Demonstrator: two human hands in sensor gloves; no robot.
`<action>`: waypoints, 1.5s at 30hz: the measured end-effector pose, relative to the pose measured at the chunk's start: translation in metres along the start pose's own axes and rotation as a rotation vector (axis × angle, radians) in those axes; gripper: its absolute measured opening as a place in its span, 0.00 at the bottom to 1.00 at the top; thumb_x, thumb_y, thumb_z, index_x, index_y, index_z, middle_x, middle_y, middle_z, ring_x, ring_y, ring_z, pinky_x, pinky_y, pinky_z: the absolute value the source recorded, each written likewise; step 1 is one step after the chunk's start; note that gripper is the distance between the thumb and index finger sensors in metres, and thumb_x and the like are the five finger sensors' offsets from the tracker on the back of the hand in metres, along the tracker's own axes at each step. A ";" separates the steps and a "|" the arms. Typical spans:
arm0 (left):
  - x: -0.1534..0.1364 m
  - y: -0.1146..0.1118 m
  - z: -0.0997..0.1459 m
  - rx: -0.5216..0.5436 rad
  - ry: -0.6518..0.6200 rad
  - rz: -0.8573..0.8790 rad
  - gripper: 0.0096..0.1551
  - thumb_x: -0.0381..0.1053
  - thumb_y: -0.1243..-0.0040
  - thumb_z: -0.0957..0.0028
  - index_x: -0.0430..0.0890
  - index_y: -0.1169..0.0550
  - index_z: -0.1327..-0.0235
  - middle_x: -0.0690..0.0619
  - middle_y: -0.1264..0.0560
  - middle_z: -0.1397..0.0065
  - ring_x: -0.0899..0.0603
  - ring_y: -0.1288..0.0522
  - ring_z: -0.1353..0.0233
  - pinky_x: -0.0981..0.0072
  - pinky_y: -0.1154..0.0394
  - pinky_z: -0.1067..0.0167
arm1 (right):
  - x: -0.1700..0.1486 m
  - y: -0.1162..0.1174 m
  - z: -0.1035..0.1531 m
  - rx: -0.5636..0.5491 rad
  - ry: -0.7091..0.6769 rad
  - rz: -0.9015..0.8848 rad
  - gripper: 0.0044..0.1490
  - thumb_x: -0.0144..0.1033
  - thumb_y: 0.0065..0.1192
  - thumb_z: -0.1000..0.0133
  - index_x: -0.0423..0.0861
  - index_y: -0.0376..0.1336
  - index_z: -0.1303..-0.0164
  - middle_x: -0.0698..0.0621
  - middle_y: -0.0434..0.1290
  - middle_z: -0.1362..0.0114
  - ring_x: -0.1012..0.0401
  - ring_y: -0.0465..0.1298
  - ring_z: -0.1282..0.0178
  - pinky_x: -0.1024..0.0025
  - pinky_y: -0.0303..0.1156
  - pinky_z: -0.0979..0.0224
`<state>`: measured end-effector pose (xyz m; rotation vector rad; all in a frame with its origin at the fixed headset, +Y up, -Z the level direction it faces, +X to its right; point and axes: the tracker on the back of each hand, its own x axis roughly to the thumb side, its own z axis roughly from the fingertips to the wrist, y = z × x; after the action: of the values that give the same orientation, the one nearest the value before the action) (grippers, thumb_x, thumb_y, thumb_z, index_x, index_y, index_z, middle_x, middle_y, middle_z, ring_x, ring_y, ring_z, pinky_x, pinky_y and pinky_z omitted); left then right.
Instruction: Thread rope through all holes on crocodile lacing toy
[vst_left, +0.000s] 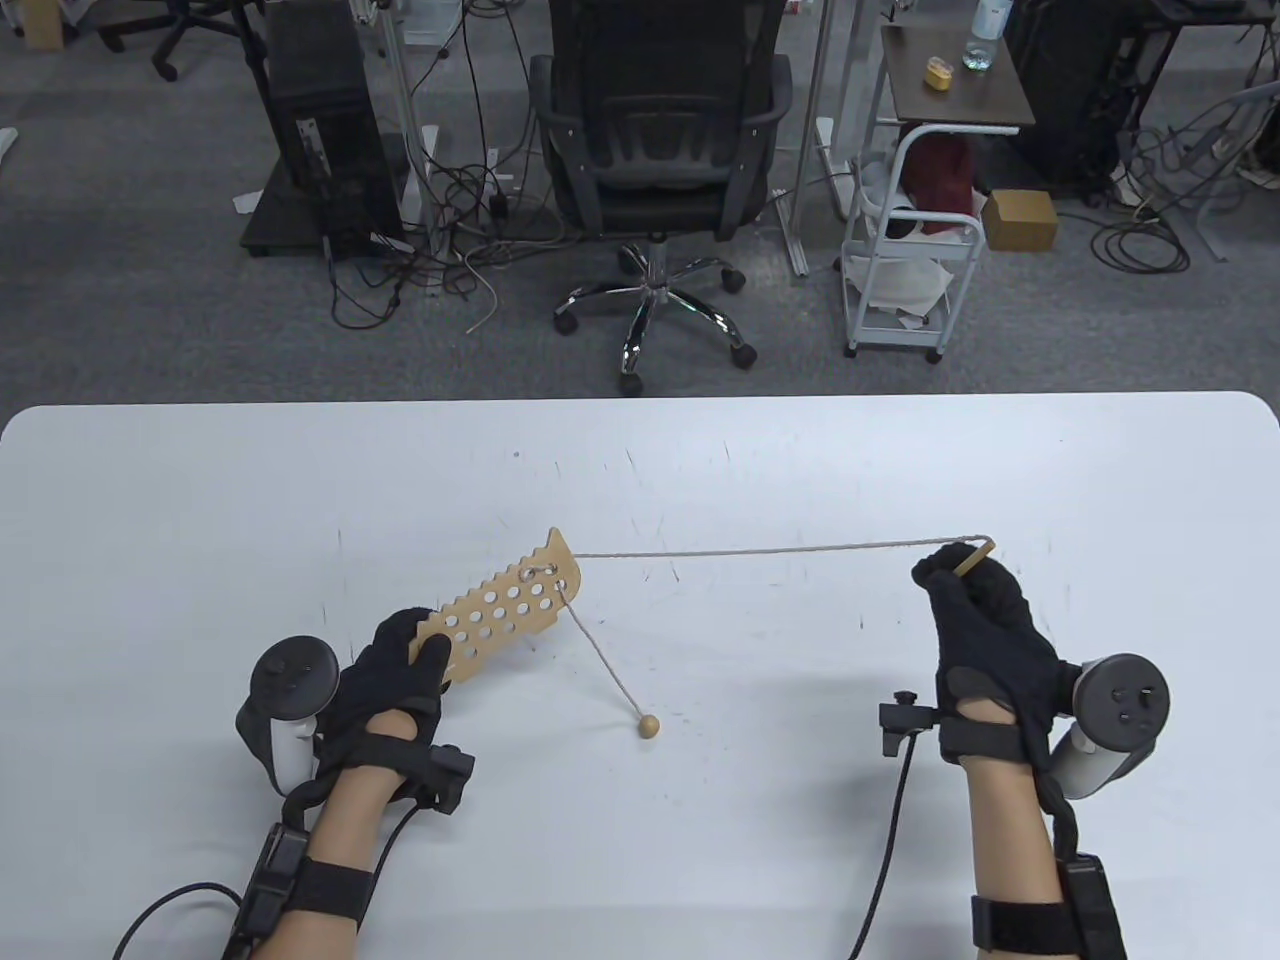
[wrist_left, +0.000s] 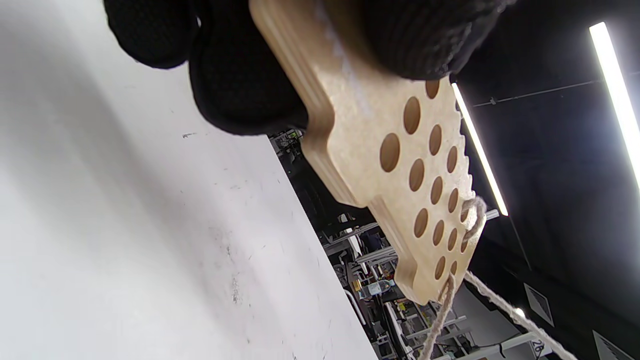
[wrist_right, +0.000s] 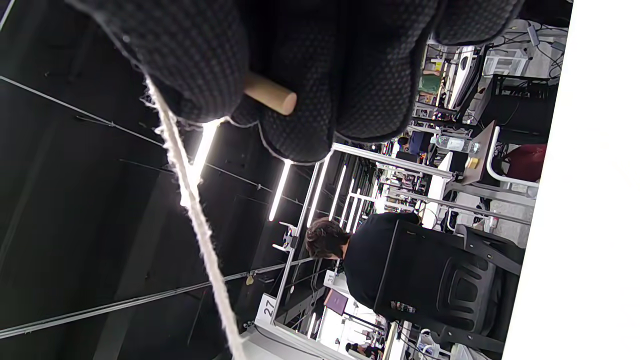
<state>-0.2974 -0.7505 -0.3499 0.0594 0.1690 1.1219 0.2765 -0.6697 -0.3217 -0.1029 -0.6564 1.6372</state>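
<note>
My left hand (vst_left: 405, 655) grips the near end of the wooden crocodile lacing toy (vst_left: 505, 605), a flat board full of round holes (wrist_left: 417, 175), held tilted above the white table (vst_left: 640, 850). The beige rope (vst_left: 780, 548) passes through holes at the toy's far end (wrist_left: 467, 220) and runs taut to the right. My right hand (vst_left: 975, 595) pinches the wooden needle (vst_left: 975, 557) at the rope's end; its blunt tip (wrist_right: 270, 95) sticks out between the fingers. The rope's other end hangs down to a wooden bead (vst_left: 649, 727) resting on the table.
Beyond the table's far edge stand an office chair (vst_left: 660, 150), a white trolley (vst_left: 905, 280) and tangled floor cables (vst_left: 440, 260). The right wrist view shows a seated person (wrist_right: 380, 260) in the background.
</note>
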 end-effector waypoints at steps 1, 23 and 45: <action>0.000 0.001 0.000 0.008 0.005 -0.001 0.30 0.56 0.37 0.58 0.53 0.26 0.39 0.54 0.19 0.44 0.44 0.18 0.51 0.44 0.29 0.34 | 0.000 -0.002 0.000 -0.008 0.001 -0.004 0.25 0.41 0.72 0.48 0.51 0.71 0.41 0.49 0.82 0.40 0.46 0.78 0.36 0.37 0.60 0.28; 0.000 0.003 0.001 0.009 -0.008 0.024 0.30 0.56 0.37 0.57 0.53 0.26 0.39 0.54 0.19 0.45 0.44 0.18 0.51 0.45 0.29 0.33 | 0.001 -0.008 -0.001 -0.021 0.014 -0.037 0.24 0.43 0.72 0.49 0.52 0.73 0.42 0.48 0.78 0.34 0.45 0.73 0.31 0.37 0.57 0.27; 0.022 -0.017 0.010 -0.110 -0.159 -0.011 0.30 0.56 0.37 0.57 0.53 0.26 0.39 0.55 0.19 0.44 0.44 0.18 0.51 0.45 0.29 0.33 | -0.007 0.040 0.012 0.222 -0.040 0.212 0.46 0.38 0.77 0.50 0.60 0.53 0.25 0.54 0.82 0.47 0.50 0.83 0.44 0.40 0.63 0.29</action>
<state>-0.2715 -0.7372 -0.3443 0.0489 -0.0343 1.1085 0.2373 -0.6812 -0.3330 0.0227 -0.5034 1.9103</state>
